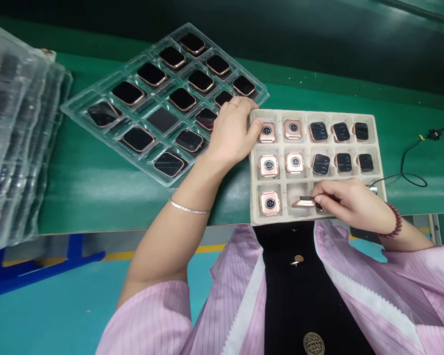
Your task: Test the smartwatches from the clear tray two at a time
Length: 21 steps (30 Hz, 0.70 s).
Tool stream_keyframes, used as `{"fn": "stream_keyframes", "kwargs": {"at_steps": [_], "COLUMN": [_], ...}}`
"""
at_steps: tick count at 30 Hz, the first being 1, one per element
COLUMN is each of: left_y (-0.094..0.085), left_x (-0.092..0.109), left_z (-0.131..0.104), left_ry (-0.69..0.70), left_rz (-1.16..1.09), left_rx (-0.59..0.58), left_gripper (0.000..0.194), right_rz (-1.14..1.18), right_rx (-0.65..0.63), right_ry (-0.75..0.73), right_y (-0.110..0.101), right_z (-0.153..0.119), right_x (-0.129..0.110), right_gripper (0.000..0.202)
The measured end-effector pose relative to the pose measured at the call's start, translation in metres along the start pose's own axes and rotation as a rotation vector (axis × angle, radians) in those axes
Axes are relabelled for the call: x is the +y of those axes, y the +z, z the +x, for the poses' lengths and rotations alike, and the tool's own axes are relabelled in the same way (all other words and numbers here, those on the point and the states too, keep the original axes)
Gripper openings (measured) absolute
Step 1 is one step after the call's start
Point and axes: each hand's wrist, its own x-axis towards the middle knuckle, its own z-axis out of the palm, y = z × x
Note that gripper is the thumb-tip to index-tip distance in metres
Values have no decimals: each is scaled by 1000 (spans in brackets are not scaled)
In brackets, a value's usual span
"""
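A beige compartment tray (254,197) lies at the bench's front edge with smartwatch cases in its pockets. My left hand (232,130) grips its upper left corner, thumb over the rim. Between the thumb and fingers of my right hand (350,199) is a smartwatch case (304,202), tilted edge-on in a front-row pocket. To the left, some rose-gold cases (270,203) lie with their sensor backs up. Further right, others (321,164) have their dark screens up. My right hand hides part of the front row.
A clear plastic tray (107,135) of dark-screened watches lies slanted at the upper left. Several stacked clear trays (18,148) stand at the far left. A thin black cable (403,165) curls on the green bench (96,207) at the right.
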Motion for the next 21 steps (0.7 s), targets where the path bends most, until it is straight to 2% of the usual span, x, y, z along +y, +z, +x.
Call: {"fn": "stream_keyframes", "kwargs": {"at_steps": [7, 15, 17, 20, 21], "left_y": [3, 5, 5, 5, 5], "left_x": [0, -1, -1, 0, 0], "left_z": [0, 1, 1, 1, 1], "left_ry": [-27, 45, 62, 77, 80], "left_rz": [-38, 18, 43, 71, 74], "left_rx": [2, 30, 33, 37, 41], "left_gripper": [38, 38, 37, 36, 36], "right_rz": [-43, 13, -51, -244, -308], "right_rx": [-88, -151, -57, 176, 219], "right_ry": [28, 3, -22, -61, -74], "right_y": [-2, -10, -7, 1, 3], "right_z": [6, 11, 14, 23, 27], "right_x": [0, 0, 3, 12, 14], "right_gripper": [20, 16, 13, 13, 14]}}
